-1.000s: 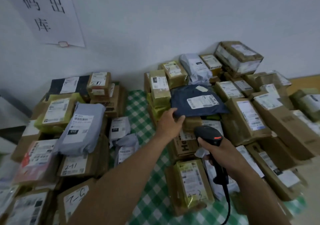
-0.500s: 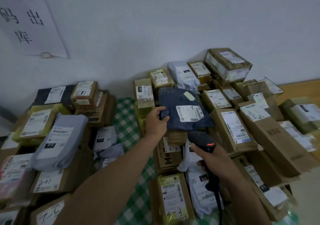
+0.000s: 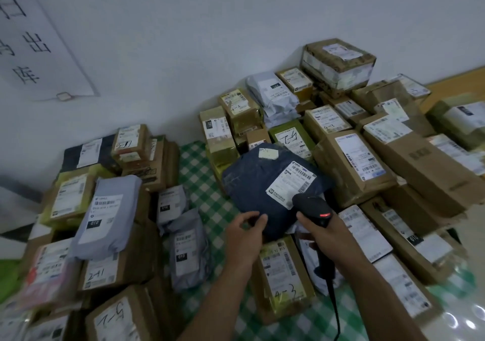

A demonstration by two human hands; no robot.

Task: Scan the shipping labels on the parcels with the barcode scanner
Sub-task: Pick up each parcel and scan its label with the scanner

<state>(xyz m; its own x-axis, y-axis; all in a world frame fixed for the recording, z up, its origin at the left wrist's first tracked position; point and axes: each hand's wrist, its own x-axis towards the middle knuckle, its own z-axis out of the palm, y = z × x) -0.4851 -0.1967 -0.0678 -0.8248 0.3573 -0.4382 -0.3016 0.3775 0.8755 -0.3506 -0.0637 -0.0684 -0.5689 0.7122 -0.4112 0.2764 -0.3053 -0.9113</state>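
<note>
Head view. Your left hand (image 3: 245,233) pinches the near edge of the dark navy plastic mailer bag (image 3: 259,183). Your right hand (image 3: 325,233) is wrapped round the black handheld barcode scanner (image 3: 312,205). Its head sits at the near corner of the bag's white shipping label (image 3: 291,182), print too small to read. Between your wrists: yellow-taped cardboard box (image 3: 284,272), handwritten "4-3".

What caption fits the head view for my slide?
Left hand holds dark blue mailer; right hand aims scanner at its label.
</note>
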